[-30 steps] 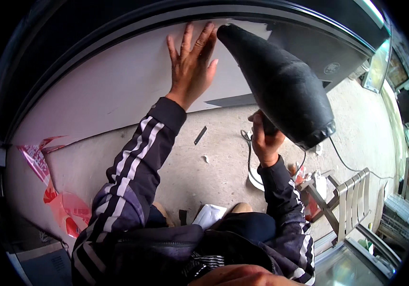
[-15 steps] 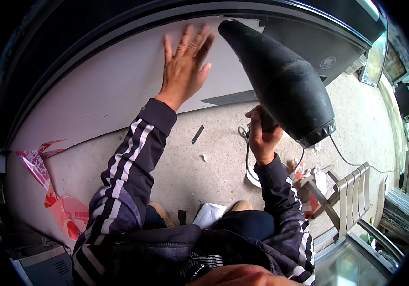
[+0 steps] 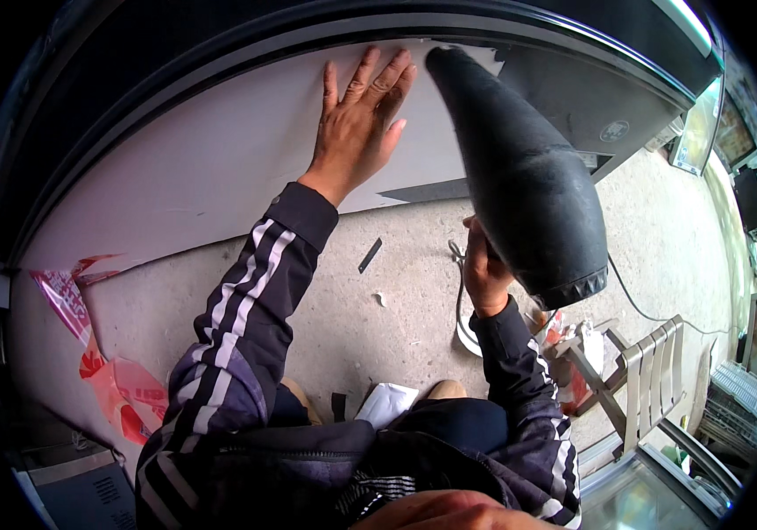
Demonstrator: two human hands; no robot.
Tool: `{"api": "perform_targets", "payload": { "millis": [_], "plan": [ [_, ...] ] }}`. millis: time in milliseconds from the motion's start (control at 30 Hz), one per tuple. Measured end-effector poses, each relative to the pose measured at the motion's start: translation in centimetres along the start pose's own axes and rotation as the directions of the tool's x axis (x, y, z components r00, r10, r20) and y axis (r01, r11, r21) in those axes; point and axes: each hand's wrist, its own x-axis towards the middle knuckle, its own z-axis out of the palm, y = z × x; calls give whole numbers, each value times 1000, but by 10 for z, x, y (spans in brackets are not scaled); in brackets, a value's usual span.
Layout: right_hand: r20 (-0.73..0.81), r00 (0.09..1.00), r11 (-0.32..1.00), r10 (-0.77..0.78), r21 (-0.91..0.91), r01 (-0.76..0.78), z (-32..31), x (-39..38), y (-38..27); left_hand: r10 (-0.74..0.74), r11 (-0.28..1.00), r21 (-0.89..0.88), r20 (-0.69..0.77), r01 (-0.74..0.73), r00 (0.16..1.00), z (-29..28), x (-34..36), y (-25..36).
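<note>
Black sleeves (image 3: 250, 300) with white stripes reach forward from the lower edge. At the right, a large black hair dryer (image 3: 533, 185) slants up and leftward, its handle wrapped by the right hand (image 3: 489, 281) (the dryer's body hides part of that grip). Just left of the nozzle, the left hand (image 3: 354, 137) holds nothing, fingers spread against a pale panel (image 3: 246, 150). Farther off, a slatted folding chair (image 3: 652, 375) stands on the concrete floor (image 3: 343, 309).
</note>
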Motion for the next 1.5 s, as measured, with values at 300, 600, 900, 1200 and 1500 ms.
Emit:
{"api": "perform_targets", "payload": {
  "millis": [300,600,900,1200,1500],
  "plan": [
    [282,878,861,-386,-230,453,8,14,-10,-105,989,103,15,103,994,-8,3,7],
    [371,769,556,-520,-537,634,-1,18,0,7,1000,22,42,-8,999,-3,-5,-2],
    [200,911,881,-360,-249,403,3,17,-8,48,997,49,267,-64,962,-18,-9,7],
    [128,913,868,-388,-281,408,-13,25,4,90,991,-122,243,-61,966,-14,-21,-4],
    [251,878,787,-407,-390,477,-28,27,14,29,999,-43,107,-24,994,-18,-19,-8]
  ]
}}
